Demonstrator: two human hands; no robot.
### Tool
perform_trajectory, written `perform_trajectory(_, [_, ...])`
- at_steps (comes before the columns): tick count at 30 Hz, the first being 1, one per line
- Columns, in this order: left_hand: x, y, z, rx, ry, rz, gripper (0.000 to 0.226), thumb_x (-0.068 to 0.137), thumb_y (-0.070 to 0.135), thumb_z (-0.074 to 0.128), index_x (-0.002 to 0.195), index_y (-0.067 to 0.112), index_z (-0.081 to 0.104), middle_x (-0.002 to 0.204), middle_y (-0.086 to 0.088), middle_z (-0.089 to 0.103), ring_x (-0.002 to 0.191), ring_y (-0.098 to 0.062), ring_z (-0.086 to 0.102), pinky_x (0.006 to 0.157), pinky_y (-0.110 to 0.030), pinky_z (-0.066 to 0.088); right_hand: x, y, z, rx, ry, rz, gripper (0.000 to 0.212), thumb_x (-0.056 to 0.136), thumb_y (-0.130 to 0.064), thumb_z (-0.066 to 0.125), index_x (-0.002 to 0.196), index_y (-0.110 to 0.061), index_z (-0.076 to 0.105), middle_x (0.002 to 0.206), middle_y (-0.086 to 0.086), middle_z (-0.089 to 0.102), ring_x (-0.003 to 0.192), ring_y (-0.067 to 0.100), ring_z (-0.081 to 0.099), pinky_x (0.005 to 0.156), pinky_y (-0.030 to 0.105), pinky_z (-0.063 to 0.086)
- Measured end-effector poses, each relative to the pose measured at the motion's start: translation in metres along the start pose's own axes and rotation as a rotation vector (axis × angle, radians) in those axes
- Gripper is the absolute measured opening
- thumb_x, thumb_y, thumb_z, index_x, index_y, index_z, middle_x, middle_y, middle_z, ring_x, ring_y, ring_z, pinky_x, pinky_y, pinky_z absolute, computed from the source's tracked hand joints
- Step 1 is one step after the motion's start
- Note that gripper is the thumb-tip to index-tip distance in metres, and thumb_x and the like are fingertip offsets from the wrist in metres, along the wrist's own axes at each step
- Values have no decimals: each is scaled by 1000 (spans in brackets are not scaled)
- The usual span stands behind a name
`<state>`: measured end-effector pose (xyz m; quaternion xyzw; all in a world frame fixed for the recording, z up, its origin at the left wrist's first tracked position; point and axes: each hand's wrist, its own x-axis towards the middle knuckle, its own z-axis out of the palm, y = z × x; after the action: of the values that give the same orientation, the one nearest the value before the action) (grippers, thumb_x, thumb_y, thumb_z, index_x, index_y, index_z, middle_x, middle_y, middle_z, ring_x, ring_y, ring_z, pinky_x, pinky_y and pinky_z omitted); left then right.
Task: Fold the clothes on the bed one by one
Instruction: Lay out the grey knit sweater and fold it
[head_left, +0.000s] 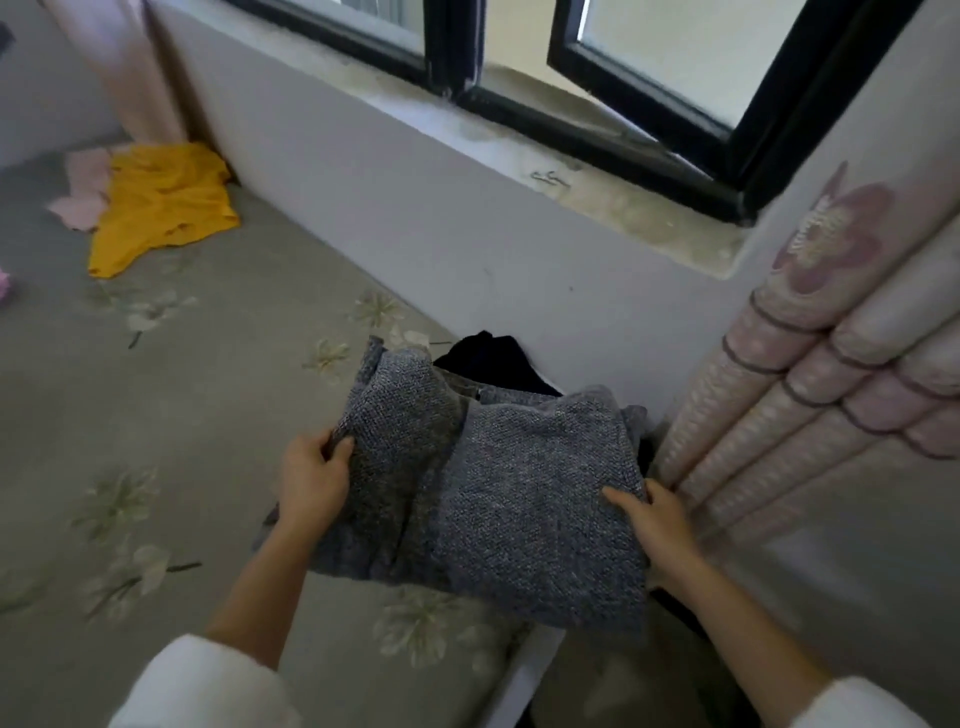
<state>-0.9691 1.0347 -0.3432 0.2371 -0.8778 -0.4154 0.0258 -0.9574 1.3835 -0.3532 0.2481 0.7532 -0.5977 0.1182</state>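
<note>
The fingers (340, 448) of the left hand (311, 480) curl round the left edge of the grey knit garment (493, 478), thumb on top. The right hand (657, 517) pinches the opposite edge, one digit laid flat on the knit and the rest wrapped at the rim (how far they reach beneath is hidden). The garment is already doubled into a thick rectangle with a seam running down its middle. It sits at the near corner of the bed (182, 395), close to the padded headboard (831, 395), with its near edge over the bed's rim. Behind it a dark garment (493, 358) lies against the wall (415, 208). The folding of this piece looks finished, so the step in hand is probably placing it. The next move calls for lowering it level so the layers do not slip, then letting go with both hands. A yellow garment (161, 202) and a pink garment (85, 195) lie unfolded far across the bed and seem next in line.
</note>
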Motion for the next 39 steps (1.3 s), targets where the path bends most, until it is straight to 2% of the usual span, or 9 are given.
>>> perform_trajectory(12, [146,107,98,73,-118,192,18,99,18,48,86,7,54,69,-8,51,68,-29,51,64,-37,40,57,23,-16,114,165,139,15,91,-20,61,106,-22,63,94,-11,65,82,7,61,63,21,45])
perform_trajectory(16, [175,111,125,83,-143,200,27,98,11,48,72,3,48,66,-12,46,71,-29,47,55,-36,29,72,34,-14,16,193,167,35,94,-22,59,127,-9,56,118,3,61,99,19,59,89,31,47])
perform_trajectory(20, [200,106,149,116,-107,90,27,98,15,47,108,-7,59,106,-26,61,101,-40,57,86,-44,43,89,41,-10,-153,255,149,41,97,-24,55,132,-4,51,132,12,55,121,31,50,103,36,40])
perform_trajectory(22, [205,99,161,268,-25,56,34,97,21,47,124,0,53,127,-27,52,119,-42,48,102,-51,35,96,42,-8,-265,251,141,45,98,-25,53,137,-4,44,137,14,51,125,32,48,103,34,39])
perform_trajectory(25, [188,89,181,407,-81,227,48,97,33,47,141,16,38,150,-20,27,139,-38,22,109,-57,16,97,44,0,-384,204,39,66,97,-27,53,151,-10,20,152,10,32,137,27,34,112,35,31])
perform_trajectory(28, [168,70,209,518,-324,429,53,96,51,39,146,40,25,160,-5,4,146,-31,-4,111,-60,1,92,50,21,-773,135,-151,88,94,-50,46,150,-24,-18,158,-1,-21,147,18,-12,119,38,0])
perform_trajectory(31, [166,41,231,645,-488,337,58,92,65,26,146,50,10,160,2,-13,144,-29,-20,110,-62,-8,93,54,45,-969,-108,-271,94,81,-79,33,138,-46,-34,145,-8,-47,134,15,-43,108,45,-22])
perform_trajectory(33, [168,27,240,689,-504,253,63,90,69,20,148,48,3,160,1,-16,143,-31,-22,111,-62,-9,101,61,55,-1043,-247,-287,97,77,-81,38,135,-52,-34,142,-8,-51,132,22,-46,104,52,-26])
perform_trajectory(39, [166,10,254,702,-496,255,64,90,70,15,146,49,-6,159,1,-19,142,-30,-25,110,-61,-11,131,84,56,-1241,-338,-194,102,78,-78,44,128,-54,-42,143,3,-49,136,32,-37,99,65,-24])
